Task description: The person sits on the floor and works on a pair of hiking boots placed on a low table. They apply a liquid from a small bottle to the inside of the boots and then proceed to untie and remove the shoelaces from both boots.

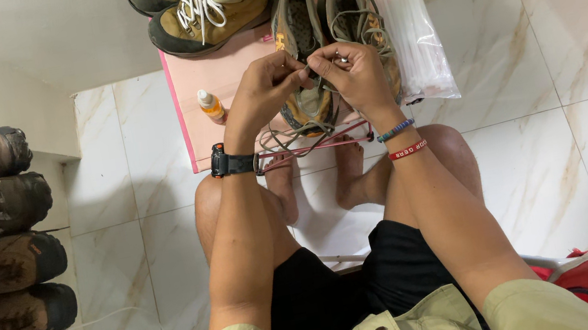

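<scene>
both hands, left hand [262, 92] and right hand [355, 75], grip pinched on the grey lace [297, 136] over the olive shoe [298, 37].

Both arms reach far out from the body. The left hand [267, 88] and right hand [357, 75] meet in the middle, fingers [295, 73] bent and pinched, fingertips touching.

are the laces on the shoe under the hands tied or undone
Undone: both hands, left and right, pinch lace ends above the shoe, and slack loops hang off the mat.
</scene>
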